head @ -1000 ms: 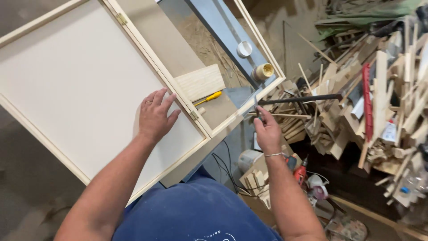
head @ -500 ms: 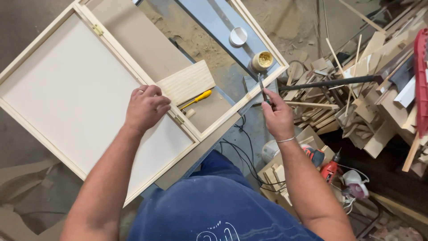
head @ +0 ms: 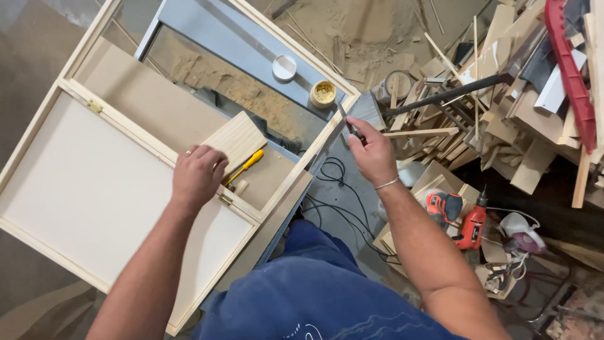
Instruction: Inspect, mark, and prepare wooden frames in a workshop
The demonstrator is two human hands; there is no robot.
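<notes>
Left hand [head: 196, 175] curls over 1 wood block [head: 235, 140] on 1 big white panel frame [head: 88, 189], 1 yellow screwdriver [head: 245, 167] just beside. Right hand [head: 372, 151] pinches 1 thin tool [head: 345, 117] at the frame's edge; scrap pile [head: 503, 94] crowds that side.

Two drills [head: 456, 214] — one screwdriver [head: 246, 165]

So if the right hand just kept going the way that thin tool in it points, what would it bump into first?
Probably the small open tin of yellowish stuff. The right hand aims its thin tool up and slightly left, past the pale wooden frame rail. Depth is unclear, so it could meet the rail first.
</notes>
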